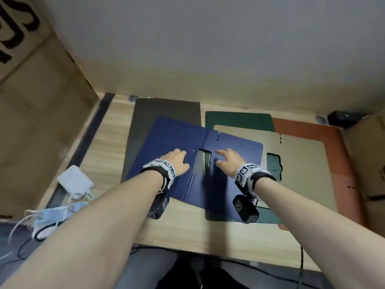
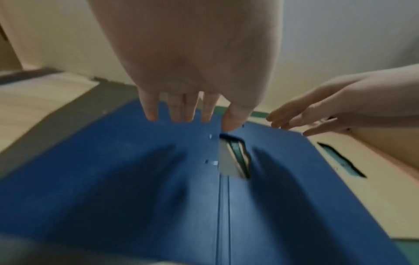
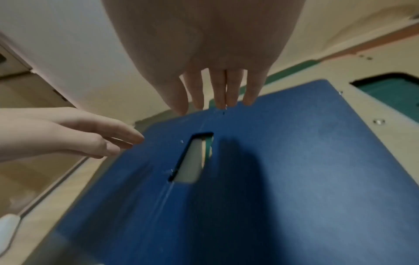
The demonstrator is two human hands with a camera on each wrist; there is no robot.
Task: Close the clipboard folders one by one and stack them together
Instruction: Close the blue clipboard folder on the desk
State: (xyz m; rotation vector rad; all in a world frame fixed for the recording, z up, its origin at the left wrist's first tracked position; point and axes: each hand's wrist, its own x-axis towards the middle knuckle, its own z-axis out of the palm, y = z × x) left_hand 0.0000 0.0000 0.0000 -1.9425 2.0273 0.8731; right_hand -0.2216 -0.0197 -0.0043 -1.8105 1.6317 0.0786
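Note:
A blue clipboard folder [image 1: 173,140] lies spread open, outer side up, on top of the other folders, with a cut-out slot [image 1: 203,161] beside its spine. My left hand [image 1: 177,158] hovers over its left panel [image 2: 113,170] with straight fingers [image 2: 176,111]. My right hand [image 1: 226,158] hovers over the right panel [image 3: 306,152], fingers [image 3: 217,91] straight and pointing at the far edge. Neither hand holds anything. Under the blue folder lie a grey folder [image 1: 162,109], a green one [image 1: 239,119], a beige one [image 1: 300,161] and an orange-red one [image 1: 325,130].
The folders lie on a wooden table [image 1: 183,230] against a pale wall. A white power bank [image 1: 75,182] and cables lie at the table's left edge. Cardboard boxes stand at the left [image 1: 37,122] and right [image 1: 368,147]. A small black device [image 1: 341,118] sits at the back right.

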